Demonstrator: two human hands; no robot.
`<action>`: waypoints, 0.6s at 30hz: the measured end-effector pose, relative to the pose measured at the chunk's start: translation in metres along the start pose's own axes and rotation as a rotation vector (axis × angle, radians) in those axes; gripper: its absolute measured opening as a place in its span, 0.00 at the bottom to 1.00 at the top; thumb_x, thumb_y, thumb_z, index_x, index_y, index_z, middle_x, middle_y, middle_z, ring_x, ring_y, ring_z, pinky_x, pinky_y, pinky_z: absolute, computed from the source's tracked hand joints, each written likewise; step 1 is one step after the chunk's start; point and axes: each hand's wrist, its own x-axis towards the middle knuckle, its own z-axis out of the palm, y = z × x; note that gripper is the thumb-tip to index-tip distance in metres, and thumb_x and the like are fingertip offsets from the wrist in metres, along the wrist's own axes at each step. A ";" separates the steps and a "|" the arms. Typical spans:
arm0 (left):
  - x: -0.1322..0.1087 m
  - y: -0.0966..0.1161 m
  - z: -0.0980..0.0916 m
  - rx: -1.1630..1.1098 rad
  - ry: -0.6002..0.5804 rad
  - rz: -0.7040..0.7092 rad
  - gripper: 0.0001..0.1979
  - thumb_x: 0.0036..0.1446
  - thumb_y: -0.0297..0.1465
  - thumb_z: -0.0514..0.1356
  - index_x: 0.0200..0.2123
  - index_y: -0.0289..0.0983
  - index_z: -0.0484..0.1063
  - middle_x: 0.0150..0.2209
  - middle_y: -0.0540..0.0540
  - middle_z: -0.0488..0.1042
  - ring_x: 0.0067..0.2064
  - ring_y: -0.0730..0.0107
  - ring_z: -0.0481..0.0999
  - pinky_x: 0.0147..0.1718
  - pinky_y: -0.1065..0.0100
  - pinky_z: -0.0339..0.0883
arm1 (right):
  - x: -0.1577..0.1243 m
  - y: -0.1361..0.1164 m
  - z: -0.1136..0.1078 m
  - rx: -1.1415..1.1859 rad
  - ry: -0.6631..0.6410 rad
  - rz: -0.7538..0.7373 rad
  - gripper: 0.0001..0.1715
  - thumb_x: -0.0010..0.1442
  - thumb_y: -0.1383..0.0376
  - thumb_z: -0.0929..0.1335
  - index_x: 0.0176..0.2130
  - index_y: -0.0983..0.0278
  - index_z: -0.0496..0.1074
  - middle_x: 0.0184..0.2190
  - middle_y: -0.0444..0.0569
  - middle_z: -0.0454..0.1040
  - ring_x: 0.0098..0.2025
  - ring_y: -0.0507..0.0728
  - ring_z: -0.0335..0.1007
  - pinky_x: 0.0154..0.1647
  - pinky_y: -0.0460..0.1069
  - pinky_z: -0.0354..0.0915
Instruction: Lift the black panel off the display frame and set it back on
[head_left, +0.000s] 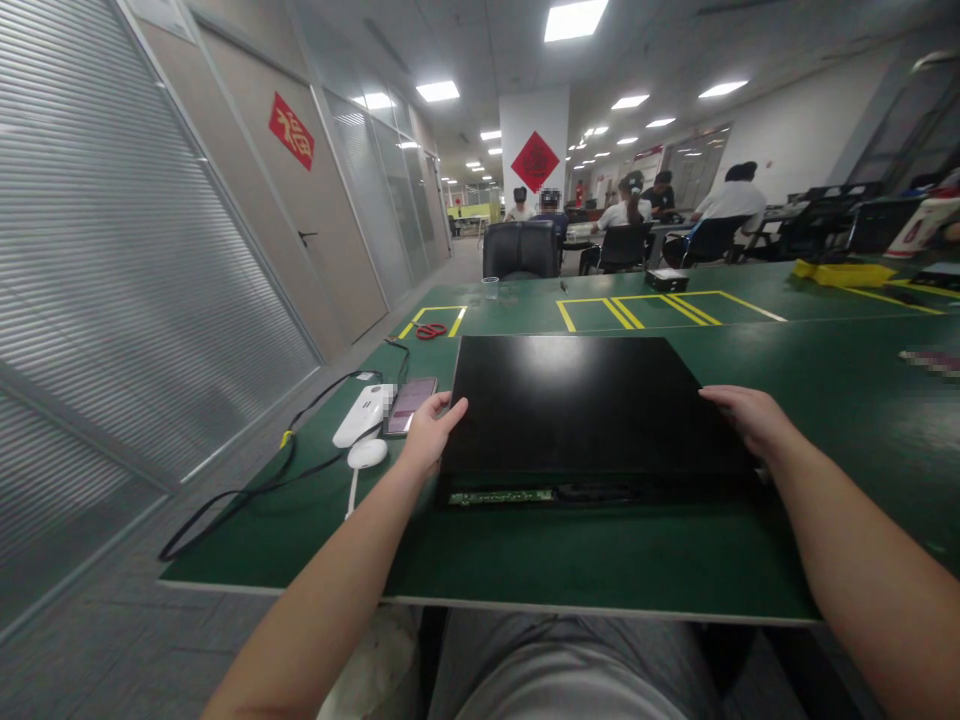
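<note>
A black flat display panel lies before me, its dark surface facing up and reflecting a ceiling light. Along its near edge a green circuit board strip shows. My left hand grips the panel's left side, thumb on the top face and fingers at the edge. On the opposite side my right hand holds the right edge, its fingers partly hidden by the hand itself. Just left of my left hand lies a phone with a lit screen.
The green table carries a white power bank-like device, a round white puck, black cables, red-handled scissors, a clear cup, a small black box and a yellow tray. Several people sit farther back.
</note>
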 end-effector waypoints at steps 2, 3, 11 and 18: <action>0.003 0.000 -0.002 -0.031 -0.005 -0.024 0.28 0.36 0.43 0.78 0.37 0.36 0.75 0.35 0.45 0.82 0.37 0.62 0.81 0.37 0.66 0.75 | -0.007 -0.010 -0.009 0.290 -0.125 0.064 0.28 0.59 0.53 0.64 0.53 0.65 0.76 0.44 0.58 0.81 0.42 0.63 0.79 0.42 0.54 0.73; 0.004 -0.001 -0.004 -0.049 -0.007 -0.035 0.28 0.35 0.43 0.78 0.37 0.36 0.75 0.33 0.46 0.81 0.36 0.62 0.81 0.35 0.67 0.74 | -0.012 -0.015 -0.014 0.466 -0.212 0.097 0.28 0.58 0.53 0.65 0.53 0.64 0.76 0.43 0.57 0.82 0.42 0.64 0.79 0.43 0.56 0.73; 0.013 -0.006 -0.010 -0.107 0.081 -0.126 0.24 0.40 0.44 0.76 0.37 0.37 0.76 0.30 0.48 0.80 0.31 0.63 0.81 0.29 0.68 0.72 | -0.032 -0.037 -0.026 0.747 -0.265 0.207 0.17 0.56 0.57 0.65 0.35 0.64 0.78 0.33 0.60 0.80 0.44 0.70 0.79 0.49 0.63 0.71; 0.013 -0.009 -0.008 0.119 0.001 -0.135 0.25 0.44 0.50 0.72 0.33 0.33 0.79 0.24 0.46 0.77 0.29 0.62 0.79 0.26 0.69 0.69 | -0.023 -0.033 -0.022 0.721 -0.207 0.023 0.21 0.55 0.56 0.62 0.39 0.65 0.77 0.35 0.62 0.80 0.48 0.69 0.78 0.53 0.63 0.70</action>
